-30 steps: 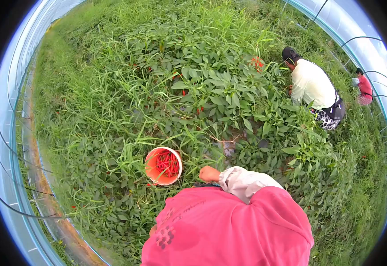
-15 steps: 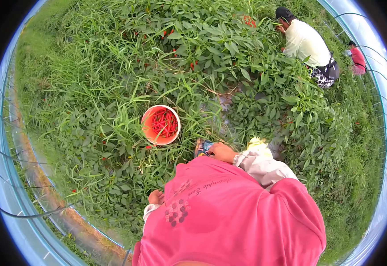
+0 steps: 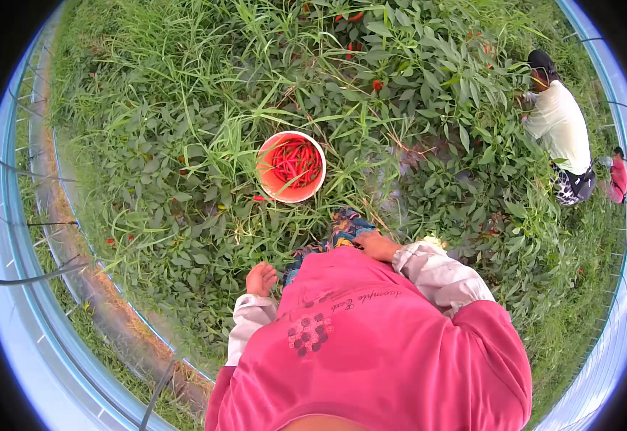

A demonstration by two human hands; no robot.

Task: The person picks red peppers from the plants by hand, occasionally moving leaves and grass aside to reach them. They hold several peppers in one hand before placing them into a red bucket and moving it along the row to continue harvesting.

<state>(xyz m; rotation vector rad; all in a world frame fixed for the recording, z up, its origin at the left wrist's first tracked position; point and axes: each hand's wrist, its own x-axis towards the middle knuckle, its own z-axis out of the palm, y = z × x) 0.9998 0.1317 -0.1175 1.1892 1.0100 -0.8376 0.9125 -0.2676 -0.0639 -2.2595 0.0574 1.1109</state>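
One orange bucket (image 3: 268,174) — red chillies (image 3: 297,159) inside, left hand (image 3: 261,279), right hand (image 3: 376,246) — grip unclear.

Co-worker in pale shirt (image 3: 559,126) crouching among pepper plants (image 3: 435,79); red-shirted person (image 3: 619,179) behind.

A single line of dark cursive writing (image 3: 360,299) runs across the pink shirt (image 3: 407,359). It is seen upside down and is too small to read. Next to it is a cluster of dark dots (image 3: 309,334), not letters.
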